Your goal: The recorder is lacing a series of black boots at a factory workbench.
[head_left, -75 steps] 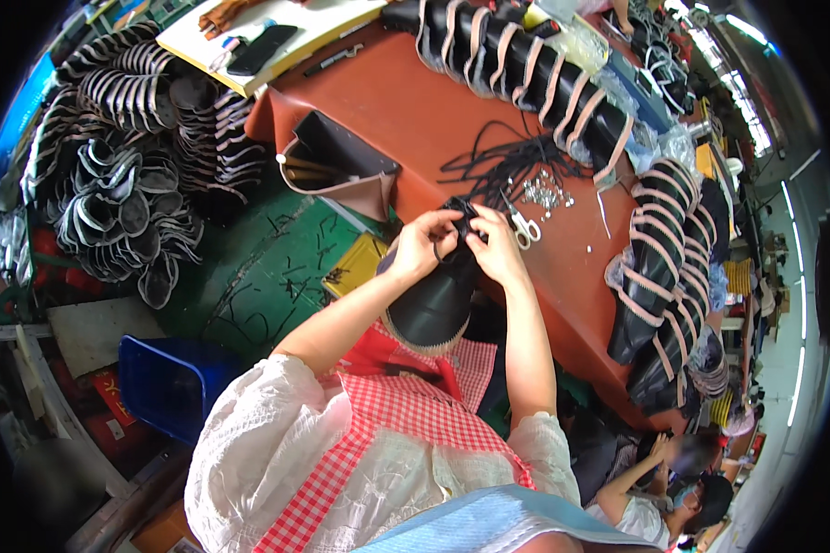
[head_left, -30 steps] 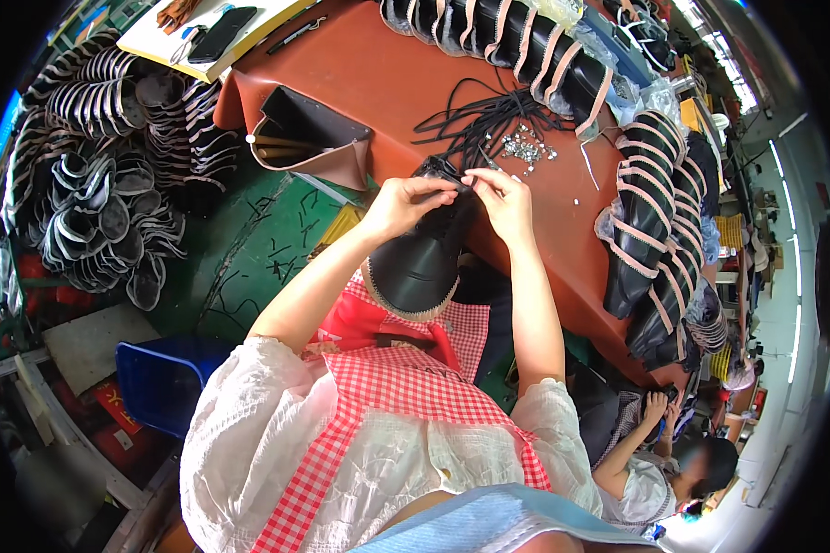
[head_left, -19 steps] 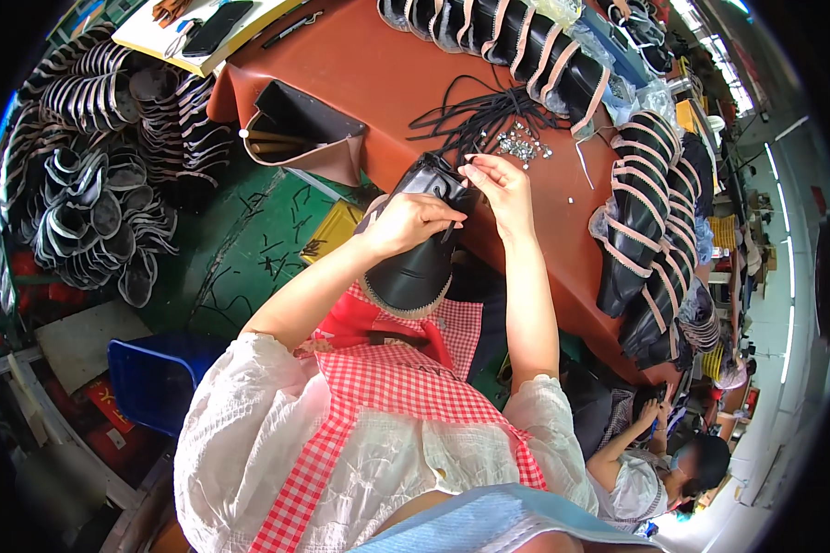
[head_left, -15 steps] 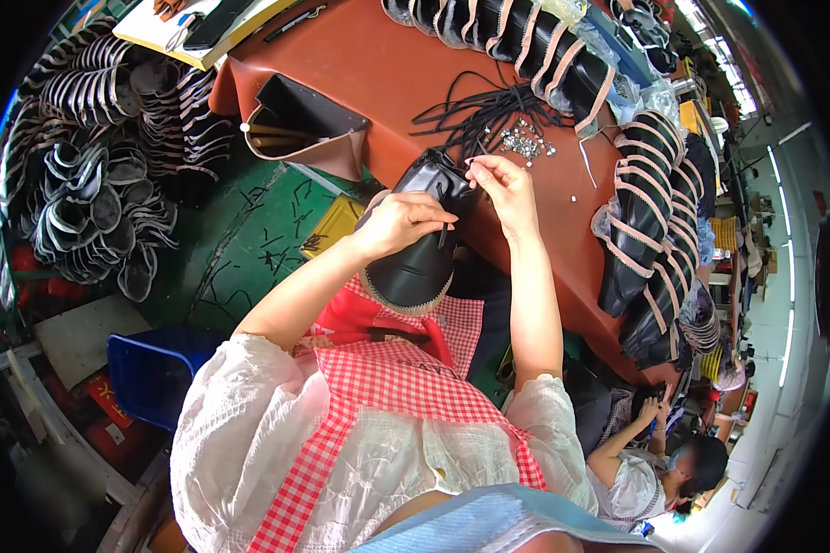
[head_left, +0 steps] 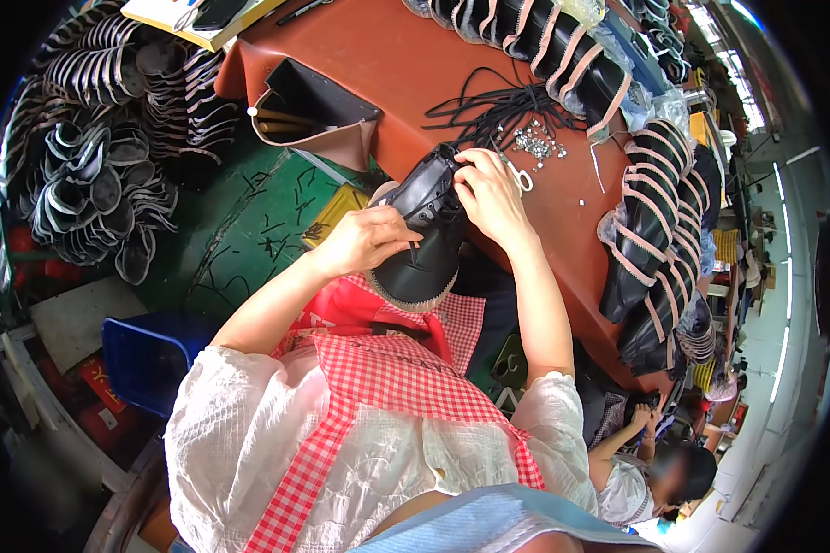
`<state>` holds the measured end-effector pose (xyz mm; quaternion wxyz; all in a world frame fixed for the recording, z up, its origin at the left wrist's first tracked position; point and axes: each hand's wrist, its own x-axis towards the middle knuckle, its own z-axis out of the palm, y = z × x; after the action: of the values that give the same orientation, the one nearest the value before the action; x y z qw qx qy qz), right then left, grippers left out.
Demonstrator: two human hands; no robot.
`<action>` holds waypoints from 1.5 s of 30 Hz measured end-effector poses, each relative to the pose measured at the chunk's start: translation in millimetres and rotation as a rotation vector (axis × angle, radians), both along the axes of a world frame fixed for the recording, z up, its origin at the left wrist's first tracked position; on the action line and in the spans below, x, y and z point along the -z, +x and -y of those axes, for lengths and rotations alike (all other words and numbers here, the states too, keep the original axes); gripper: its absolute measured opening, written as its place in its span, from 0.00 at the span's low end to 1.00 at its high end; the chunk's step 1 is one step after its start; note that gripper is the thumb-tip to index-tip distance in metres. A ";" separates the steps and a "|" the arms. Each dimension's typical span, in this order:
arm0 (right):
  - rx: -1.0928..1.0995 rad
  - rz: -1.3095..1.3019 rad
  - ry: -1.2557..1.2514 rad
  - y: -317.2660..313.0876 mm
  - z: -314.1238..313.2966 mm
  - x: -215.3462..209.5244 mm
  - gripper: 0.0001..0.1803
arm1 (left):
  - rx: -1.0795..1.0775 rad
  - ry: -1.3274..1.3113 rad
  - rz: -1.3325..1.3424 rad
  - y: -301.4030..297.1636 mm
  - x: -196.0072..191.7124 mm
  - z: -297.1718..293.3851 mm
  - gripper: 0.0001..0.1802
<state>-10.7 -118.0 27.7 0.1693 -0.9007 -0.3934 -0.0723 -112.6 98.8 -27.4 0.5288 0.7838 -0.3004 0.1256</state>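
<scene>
A black shoe upper (head_left: 418, 276) at the edge of the red-brown bench (head_left: 387, 64) looks partly laced (no finished bow shows), left hand's (head_left: 369, 238) fingers pinching its lace (head_left: 414, 252), right hand's (head_left: 491, 196) curled nearby, grip unclear.

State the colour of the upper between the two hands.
Black upper, seen best in the head view.
</scene>
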 end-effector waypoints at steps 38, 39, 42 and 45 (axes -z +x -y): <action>0.098 -0.132 0.053 -10.4 35.6 -22.5 0.15 | -0.469 0.244 0.023 65.5 -52.0 15.7 0.10; 0.110 -0.095 -0.039 -11.0 32.8 -26.2 0.15 | -0.336 0.285 0.142 67.4 -53.0 18.9 0.11; 0.143 -0.067 -0.136 -9.5 27.4 -30.4 0.15 | -0.005 0.411 0.402 71.0 -48.6 38.1 0.13; 0.195 -0.097 -0.212 -9.2 20.0 -34.1 0.16 | 0.075 0.496 0.465 83.6 -32.6 42.1 0.14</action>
<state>-19.9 -138.0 61.8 0.0840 -0.9500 -0.3008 -0.0027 -29.0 56.7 5.2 0.2437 0.8271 -0.4632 0.2046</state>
